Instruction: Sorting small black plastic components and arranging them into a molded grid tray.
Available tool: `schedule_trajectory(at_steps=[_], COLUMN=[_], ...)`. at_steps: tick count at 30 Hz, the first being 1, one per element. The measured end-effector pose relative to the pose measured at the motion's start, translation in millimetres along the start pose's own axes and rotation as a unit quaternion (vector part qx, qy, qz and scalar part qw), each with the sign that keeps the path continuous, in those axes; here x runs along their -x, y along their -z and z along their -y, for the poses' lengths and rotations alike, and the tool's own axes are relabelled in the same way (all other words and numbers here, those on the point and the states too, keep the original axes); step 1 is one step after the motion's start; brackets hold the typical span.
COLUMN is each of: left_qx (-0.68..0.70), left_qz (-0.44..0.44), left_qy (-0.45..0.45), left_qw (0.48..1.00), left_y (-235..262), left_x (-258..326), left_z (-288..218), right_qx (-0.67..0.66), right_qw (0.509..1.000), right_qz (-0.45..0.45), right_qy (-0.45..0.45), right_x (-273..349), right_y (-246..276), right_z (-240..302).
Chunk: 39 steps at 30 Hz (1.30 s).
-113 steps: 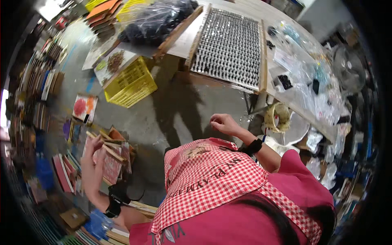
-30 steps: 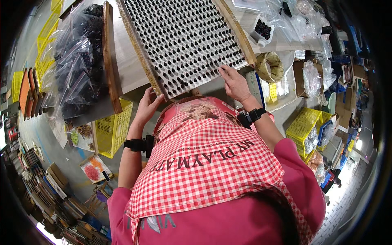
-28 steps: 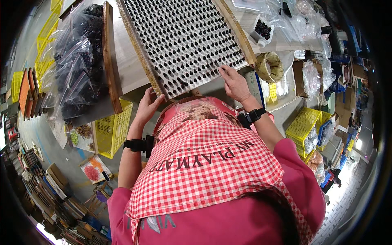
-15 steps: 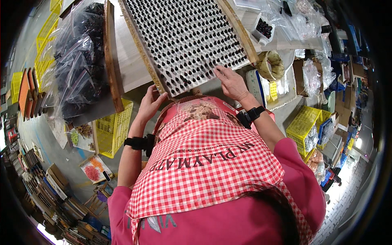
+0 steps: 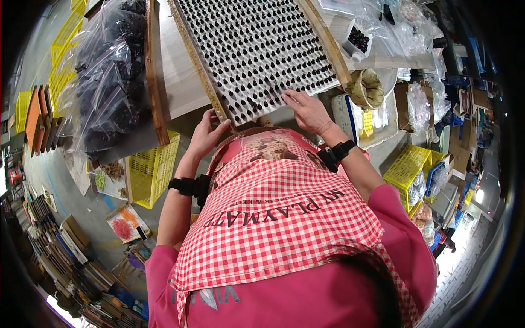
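A long white board (image 5: pixel 252 112) with wooden side rails bears many small black rounded pieces (image 5: pixel 257 60) in rows. My left hand (image 5: pixel 206 134) is at the board's near left corner, beside the end of the left rail (image 5: pixel 210 90). Its thumb and fingers are apart, with nothing visible between them. Over the near rows, toward the right, is my right hand (image 5: pixel 307 112). Thumb and forefinger come together there at the pieces; whatever is between them is too small to make out. Two black pieces lie close together near the board's near edge.
Clear plastic bags of dark pieces (image 5: pixel 112 82) lie on a wood-edged board at left. A white tub of dark beads (image 5: pixel 358 41) stands beyond the right rail, above a rolled-down tan bag (image 5: pixel 365 88). Yellow crates (image 5: pixel 156 169) stand low at left and right.
My right fingertips have shifted slightly left across the near rows. The board appears a little farther right in the view. My left hand stays by the corner.
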<state>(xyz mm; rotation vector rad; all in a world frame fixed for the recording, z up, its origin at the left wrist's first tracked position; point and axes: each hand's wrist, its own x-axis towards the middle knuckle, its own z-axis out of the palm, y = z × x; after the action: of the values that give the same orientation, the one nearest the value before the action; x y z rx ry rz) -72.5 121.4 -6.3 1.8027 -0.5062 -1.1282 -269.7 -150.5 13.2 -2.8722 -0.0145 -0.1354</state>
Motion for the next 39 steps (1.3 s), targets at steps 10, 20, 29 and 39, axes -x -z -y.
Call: schedule_trajectory(at_steps=[10,20,29,39], left_qx=[-0.051,-0.069,-0.065,-0.06], left_qz=[-0.009,-0.009,-0.011,-0.013], left_qy=[-0.018,0.0,-0.005,-0.016], left_qw=[0.999,0.998,0.998,0.998], left_y=[1,1,2,0], left_x=[-1,0,-2,-3], left_z=[1,-2,0,9], right_qx=[-0.002,0.018,-0.021,-0.017], right_qw=[1.0,0.997,0.991,0.99], right_qz=[-0.013,0.024,0.006,0.008], right_qy=[0.012,0.067,0.134,0.137], right_x=[-13,-21,-40,-43], right_y=[5,-2,-15,-11], right_z=[13,18,25,30])
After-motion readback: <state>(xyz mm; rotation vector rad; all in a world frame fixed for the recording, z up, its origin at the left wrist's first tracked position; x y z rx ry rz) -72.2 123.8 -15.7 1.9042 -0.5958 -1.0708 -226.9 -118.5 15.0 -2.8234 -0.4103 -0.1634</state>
